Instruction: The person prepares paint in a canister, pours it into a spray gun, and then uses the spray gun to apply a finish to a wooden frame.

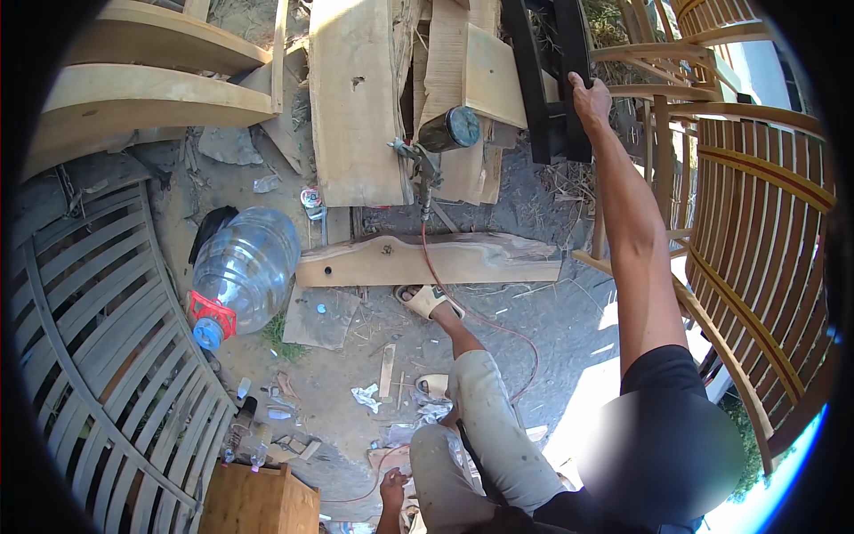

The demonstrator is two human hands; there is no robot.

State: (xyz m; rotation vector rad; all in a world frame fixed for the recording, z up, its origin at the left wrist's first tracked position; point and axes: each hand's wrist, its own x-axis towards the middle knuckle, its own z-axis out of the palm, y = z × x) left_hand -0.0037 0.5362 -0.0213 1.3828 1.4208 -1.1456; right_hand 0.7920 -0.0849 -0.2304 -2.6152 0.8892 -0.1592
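My right arm reaches far forward, and my right hand [591, 100] is closed on the edge of a black slatted wooden frame [541, 84]. The far end of that frame runs out of the picture. Low in the view, my left hand [392, 488] hangs beside my knee, its fingers loosely bent and apart, with nothing visible in it. A paint spray gun [425, 178] with a dark cup [450, 130] rests at the ends of the wide boards, left of the black frame. From its handle a thin reddish hose [480, 313] curves across the ground.
Wide wooden boards [358, 107] lie ahead, and a thick plank [427, 262] lies crosswise before my sandalled foot [427, 301]. A big clear plastic bottle [249, 267] is at left. Slatted furniture stands left [107, 338] and right [756, 205]. Scraps litter the ground.
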